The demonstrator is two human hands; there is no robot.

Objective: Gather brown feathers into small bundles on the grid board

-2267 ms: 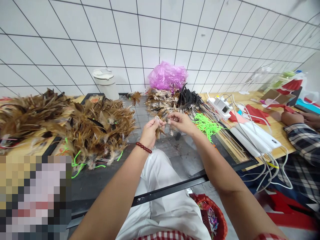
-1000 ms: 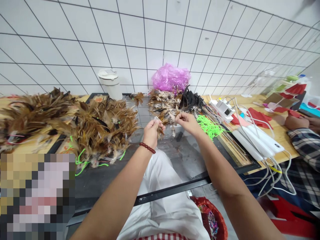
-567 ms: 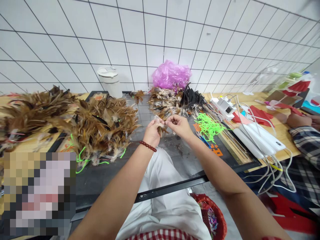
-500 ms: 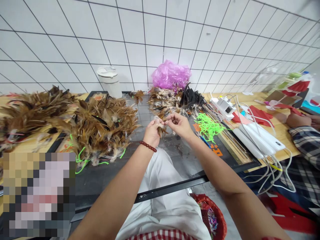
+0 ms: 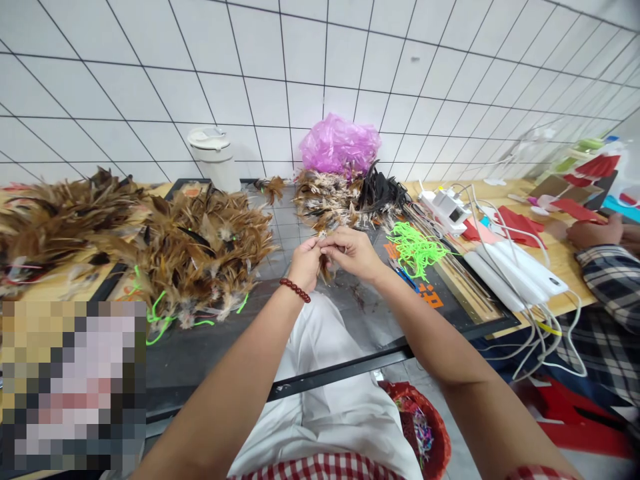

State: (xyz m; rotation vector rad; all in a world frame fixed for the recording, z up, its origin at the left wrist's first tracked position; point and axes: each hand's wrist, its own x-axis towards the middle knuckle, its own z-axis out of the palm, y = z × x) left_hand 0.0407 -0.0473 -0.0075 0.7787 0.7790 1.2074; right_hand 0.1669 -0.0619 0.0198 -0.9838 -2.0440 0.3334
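My left hand, with a dark red bead bracelet on its wrist, is closed around a small tuft of brown and whitish feathers. Pressed against it, my right hand pinches at the tuft's upper end; both hands' fingertips touch there and partly hide it. Left of my hands lies a large heap of brown feathers with bright green ties among them. Behind my hands sits a pile of pale speckled feathers beside black feathers. A tangle of neon green cord lies to the right.
A white lidded cup and a pink plastic bag stand by the tiled wall. To the right are thin rods, a white power strip with cables and another person's hands. A red basket stands below the table edge.
My right hand has moved left and closed in against my left hand over the feather tuft. The view has shifted slightly.
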